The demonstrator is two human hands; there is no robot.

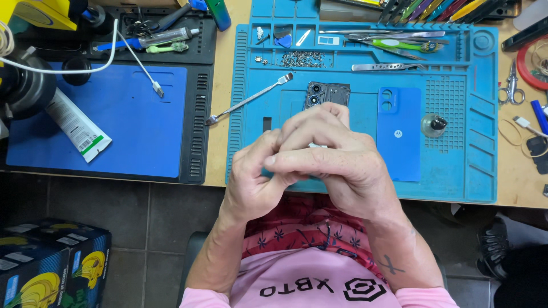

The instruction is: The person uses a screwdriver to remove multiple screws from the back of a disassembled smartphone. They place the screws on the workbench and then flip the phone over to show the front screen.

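Where the two hands meet over the near edge of the blue mat [479,188], a small white piece [317,146] shows between the fingers; little of it is visible and its kind cannot be told. Left hand [257,177] and right hand [337,157] are pressed together, fingers curled shut around the piece. Judged by how little shows: light, thin, probably easy to bend or drop, best pinched at its edges with fingertips. Just beyond the knuckles lies a dark phone frame [326,94], camera holes upward; beside it, a blue back cover [398,134] flat on the mat. A metal pry tool [249,98] lies across the mat's left edge. A heap of screws [302,58] sits in a tray compartment, well apart.
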